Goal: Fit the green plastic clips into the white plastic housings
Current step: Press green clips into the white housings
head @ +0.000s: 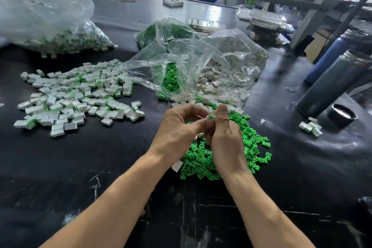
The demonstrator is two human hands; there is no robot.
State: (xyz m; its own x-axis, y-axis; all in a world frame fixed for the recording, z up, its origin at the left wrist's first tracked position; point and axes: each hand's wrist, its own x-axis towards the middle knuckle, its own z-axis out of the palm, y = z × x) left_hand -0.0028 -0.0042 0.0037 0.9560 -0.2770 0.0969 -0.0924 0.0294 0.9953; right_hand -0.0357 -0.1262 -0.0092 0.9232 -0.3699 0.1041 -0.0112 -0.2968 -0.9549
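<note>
1. While our forearms reach in over the black worktable, our left hand and right hand meet above a loose heap of green plastic clips.
2. Our left fingers curl and pinch a small green plastic clip; our right thumb presses beside it, fingers curled under round something white, mostly hidden.
3. Left of the hands, we see a spread of white plastic housings with green clips fitted.
4. Behind the hands, clear plastic bags spill green clips and white housings.
5. Farther right stand two dark metal flasks.
</note>
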